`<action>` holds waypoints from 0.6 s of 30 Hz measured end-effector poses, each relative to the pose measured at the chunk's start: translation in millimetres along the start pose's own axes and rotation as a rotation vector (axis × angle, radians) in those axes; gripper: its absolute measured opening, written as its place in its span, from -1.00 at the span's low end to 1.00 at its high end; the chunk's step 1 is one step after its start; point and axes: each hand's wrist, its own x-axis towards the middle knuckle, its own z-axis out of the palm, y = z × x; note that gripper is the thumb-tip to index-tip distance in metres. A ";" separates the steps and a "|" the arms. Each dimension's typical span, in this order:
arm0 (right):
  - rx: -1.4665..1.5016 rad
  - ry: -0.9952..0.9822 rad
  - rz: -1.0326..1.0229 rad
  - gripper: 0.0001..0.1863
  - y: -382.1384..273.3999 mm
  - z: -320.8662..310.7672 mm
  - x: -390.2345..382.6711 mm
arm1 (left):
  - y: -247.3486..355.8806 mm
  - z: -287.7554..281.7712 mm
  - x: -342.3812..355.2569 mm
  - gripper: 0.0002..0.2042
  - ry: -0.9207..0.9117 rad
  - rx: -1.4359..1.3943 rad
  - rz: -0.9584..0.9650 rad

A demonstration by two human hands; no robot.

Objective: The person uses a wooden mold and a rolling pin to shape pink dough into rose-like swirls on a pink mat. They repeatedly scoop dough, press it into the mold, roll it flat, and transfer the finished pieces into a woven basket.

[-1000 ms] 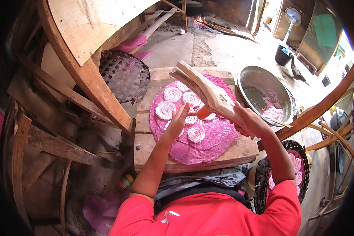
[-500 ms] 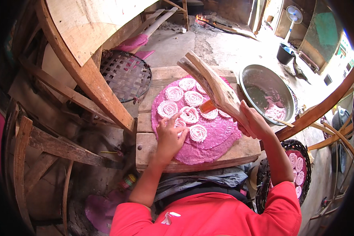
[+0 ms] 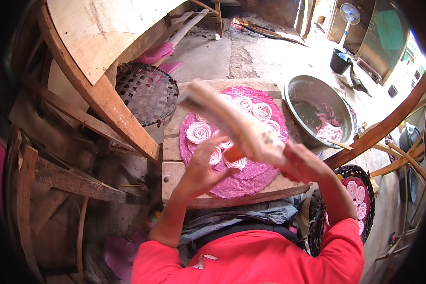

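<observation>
My right hand (image 3: 304,163) is wrapped round the end of a wooden two-armed press (image 3: 234,120), which is smeared by motion. Its orange tube (image 3: 234,153) points down at a pink-and-white spiral of dough strands (image 3: 237,164). My left hand (image 3: 199,165) hovers close to the tube, thumb and fingers spread, holding nothing. Beneath both lies a round magenta woven mat (image 3: 251,183). Several more spirals, such as the one at its left (image 3: 198,132), sit on it; the press hides part of some. The mat rests on a low wooden table (image 3: 175,179).
A metal basin (image 3: 302,90) with pink dough stands behind the table on the right. By my right elbow is a black basket (image 3: 371,208) of spirals. An openwork woven tray (image 3: 146,92) and a wooden frame (image 3: 97,116) flank the left. A fire (image 3: 239,21) burns farther back.
The press has moved left and nearer, so its orange tube is now over the nearest spiral. My left hand has lifted off the spirals and its fingers have spread.
</observation>
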 end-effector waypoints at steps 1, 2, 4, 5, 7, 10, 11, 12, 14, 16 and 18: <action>-0.145 -0.098 -0.003 -0.44 -4.8 8.1 -1.2 | 2.7 1.2 -5.3 -0.43 -0.179 -0.030 -0.033; -0.177 -0.146 -0.172 -0.47 -7.2 18.9 -2.2 | 6.1 4.2 -13.2 -0.49 -0.330 0.079 0.037; -0.494 0.021 -0.429 -0.55 -5.6 40.8 -6.3 | 14.6 13.7 -32.3 -0.56 -0.358 -0.148 0.036; -0.725 0.182 -0.590 -0.59 -2.8 46.9 -5.5 | 18.0 14.0 -39.5 -0.57 -0.342 -0.361 -0.078; -0.739 0.183 -0.600 -0.65 7.3 48.5 0.0 | 30.6 14.5 -50.1 -0.55 -0.305 -0.250 -0.039; -0.674 0.043 -0.824 -0.65 21.2 36.8 32.3 | 55.7 24.8 -44.2 -0.54 -0.757 0.054 -0.079; -0.677 -0.044 -0.895 -0.64 22.4 32.8 45.4 | 64.7 33.7 -37.4 -0.61 -0.786 0.270 -0.002; -0.608 -0.131 -0.899 -0.65 20.7 34.3 59.4 | 72.6 42.2 -30.2 -0.69 -0.715 0.340 0.047; -0.460 -0.192 -1.020 -0.72 10.0 39.0 71.4 | 80.7 43.0 -23.5 -0.71 -0.680 0.366 0.073; -0.387 -0.095 -1.289 -0.66 -12.9 52.0 68.7 | 78.6 35.9 -18.6 -0.74 -0.647 0.255 0.079; -0.408 -0.183 -1.497 -0.41 -43.3 69.2 50.5 | 71.2 21.9 -16.0 -0.76 -0.636 0.074 0.082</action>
